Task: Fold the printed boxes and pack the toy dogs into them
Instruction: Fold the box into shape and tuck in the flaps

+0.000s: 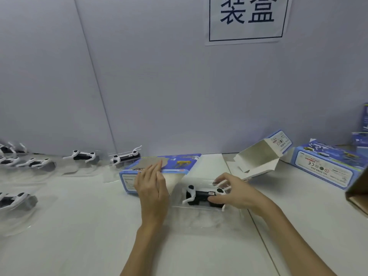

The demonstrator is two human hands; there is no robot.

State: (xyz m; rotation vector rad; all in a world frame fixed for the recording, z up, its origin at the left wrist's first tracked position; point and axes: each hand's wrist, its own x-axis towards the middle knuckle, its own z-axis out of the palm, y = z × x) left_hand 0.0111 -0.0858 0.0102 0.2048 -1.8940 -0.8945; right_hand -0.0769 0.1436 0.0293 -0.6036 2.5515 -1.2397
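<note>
Though blurred — right hand (237, 193) grasping toy dog (203, 195), left hand (152, 186) flat, released, on printed box (159, 170).

A single wide-angle view looks out from the person's head, facing forward and down over a white table (83, 226) toward a pale wall panel (179, 86) that fills the upper half of the frame. It sits close above the work: both forearms enter from the bottom edge, with the left hand (152, 188) and right hand (237, 193) near the frame's centre. The lens bends straight lines toward the edges. A paper sign (248, 18) on the wall is cut off by the top edge. No second view is given.
</note>
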